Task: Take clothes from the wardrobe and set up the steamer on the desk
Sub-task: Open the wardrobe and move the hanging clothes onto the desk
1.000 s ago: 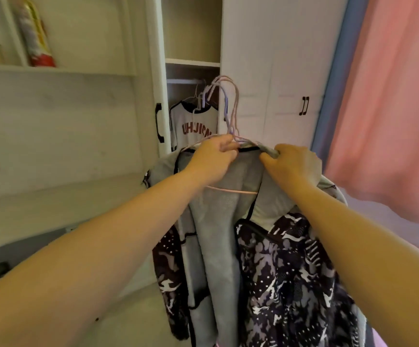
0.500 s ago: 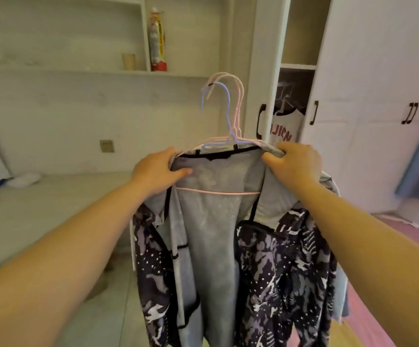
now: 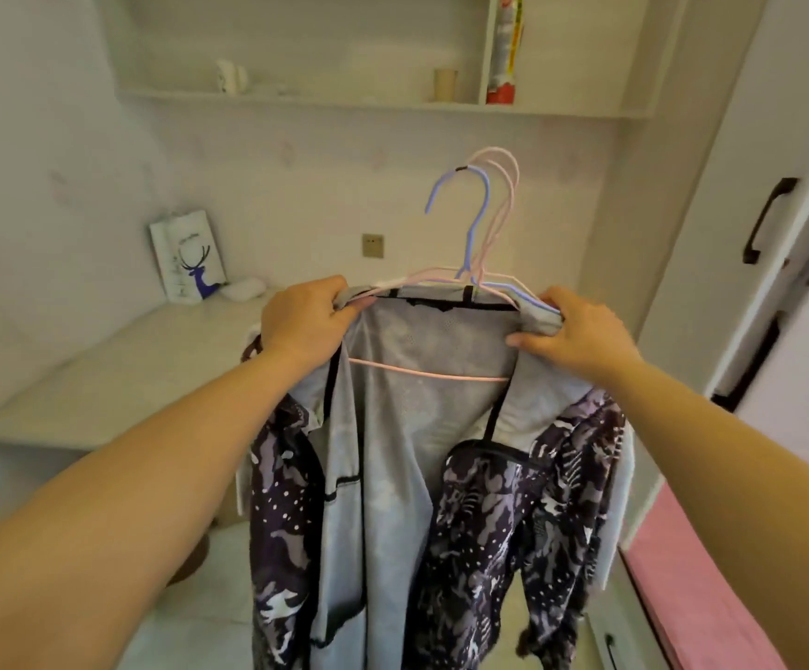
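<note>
A dark patterned jacket (image 3: 499, 515) with a grey lining hangs open in front of me on a bunch of pink and blue wire hangers (image 3: 482, 234). My left hand (image 3: 303, 319) grips the jacket's left shoulder together with the hanger end. My right hand (image 3: 574, 331) grips the right shoulder the same way. Both arms are stretched forward and hold the clothes up in the air. Behind and left of the jacket lies the pale desk (image 3: 117, 369). The white wardrobe (image 3: 751, 234) stands at the right edge. No steamer is visible.
A white paper bag with a blue deer (image 3: 187, 256) and a small white object (image 3: 243, 288) stand at the desk's back. A wall socket (image 3: 372, 245) sits above it. The shelf (image 3: 344, 104) holds a cup, a jar and a red-based bottle. A pink bed (image 3: 702, 597) lies lower right.
The view has swung left, away from the wardrobe toward the desk. The jacket on its hangers came along in both hands. My left hand slid from the collar's middle to the left shoulder.
</note>
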